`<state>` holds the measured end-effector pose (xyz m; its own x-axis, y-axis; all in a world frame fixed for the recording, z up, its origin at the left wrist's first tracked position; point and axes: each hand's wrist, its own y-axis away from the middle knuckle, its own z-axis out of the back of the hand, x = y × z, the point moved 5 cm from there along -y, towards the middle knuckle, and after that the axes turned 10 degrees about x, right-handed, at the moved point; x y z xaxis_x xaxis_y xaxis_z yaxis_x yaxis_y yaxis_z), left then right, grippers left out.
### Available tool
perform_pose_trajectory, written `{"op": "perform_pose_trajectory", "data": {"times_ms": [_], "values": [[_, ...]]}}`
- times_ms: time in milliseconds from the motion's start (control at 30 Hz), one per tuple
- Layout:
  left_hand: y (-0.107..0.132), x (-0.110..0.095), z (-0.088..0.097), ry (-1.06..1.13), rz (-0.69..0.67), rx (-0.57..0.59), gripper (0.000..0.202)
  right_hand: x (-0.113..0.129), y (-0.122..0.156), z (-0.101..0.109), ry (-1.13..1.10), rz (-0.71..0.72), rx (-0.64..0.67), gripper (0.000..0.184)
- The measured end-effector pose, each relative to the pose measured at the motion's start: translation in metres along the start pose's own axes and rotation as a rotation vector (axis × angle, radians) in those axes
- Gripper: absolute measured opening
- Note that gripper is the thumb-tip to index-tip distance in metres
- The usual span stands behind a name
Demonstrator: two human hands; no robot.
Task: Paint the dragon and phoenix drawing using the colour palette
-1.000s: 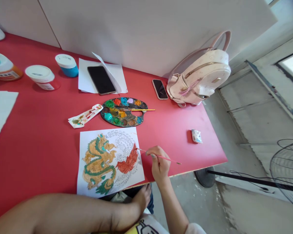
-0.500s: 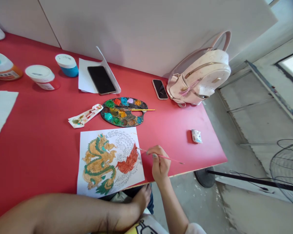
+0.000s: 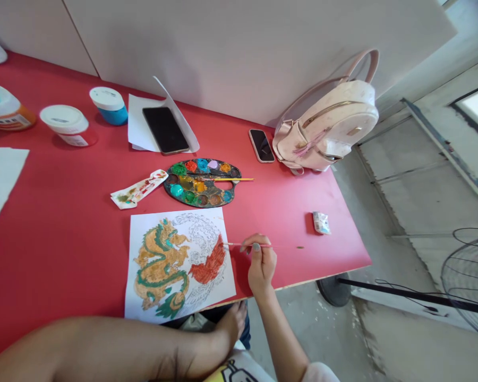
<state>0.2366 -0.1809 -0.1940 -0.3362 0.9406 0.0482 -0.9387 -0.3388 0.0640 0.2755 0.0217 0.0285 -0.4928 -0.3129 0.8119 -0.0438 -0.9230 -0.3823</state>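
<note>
My right hand [image 3: 262, 262] is closed around a thin pink paintbrush [image 3: 269, 245] at the right edge of the paper. Its tip points left at the red-painted wing of the drawing [image 3: 159, 265]. On this white sheet, a dragon is painted orange-gold and green, and the remaining linework is uncoloured. My left forearm crosses the bottom of the view. My left hand [image 3: 234, 318] rests below the sheet at the table edge, fingers stretched out and partly hidden, with nothing visible in it. Above the sheet lies an oval paint palette [image 3: 213, 197] with several colours.
A yellow brush [image 3: 239, 179] lies across the palette, beside a paint-stained tissue [image 3: 139, 191]. Behind are a black phone [image 3: 165, 130] on folded paper, a smaller phone [image 3: 262, 146] and a pink backpack [image 3: 322, 127]. Paint jars [image 3: 69, 126] stand left; a small packet [image 3: 321, 223] lies right.
My right hand has tilted the pink paintbrush so its back end is higher and the brush lies nearly level. The tip stays near the red area. My left hand has not moved.
</note>
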Motion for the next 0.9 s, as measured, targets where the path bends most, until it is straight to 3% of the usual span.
{"op": "perform_pose_trajectory", "data": {"times_ms": [200,367,567,633,767,900], "values": [[0.004,0.007,0.005,0.157,0.047,-0.006,0.042,0.003,0.001,0.001,0.104,0.081,0.01,0.03],[0.007,0.017,0.015,0.298,0.148,-0.3,0.025,0.006,-0.001,-0.001,0.127,0.091,0.021,0.029],[0.008,0.021,0.025,0.503,0.303,-0.543,0.025,0.008,-0.001,-0.004,0.149,0.113,0.058,0.027],[0.006,0.02,0.021,0.549,0.317,-0.484,0.025,0.008,-0.001,-0.004,0.153,0.127,0.057,0.027],[0.0,0.013,0.011,0.521,0.25,-0.234,0.037,0.01,0.0,-0.004,0.143,0.166,0.07,0.025],[0.003,0.016,0.021,0.55,0.318,-0.361,0.036,0.011,0.0,-0.006,0.121,0.188,0.121,0.025]]}}
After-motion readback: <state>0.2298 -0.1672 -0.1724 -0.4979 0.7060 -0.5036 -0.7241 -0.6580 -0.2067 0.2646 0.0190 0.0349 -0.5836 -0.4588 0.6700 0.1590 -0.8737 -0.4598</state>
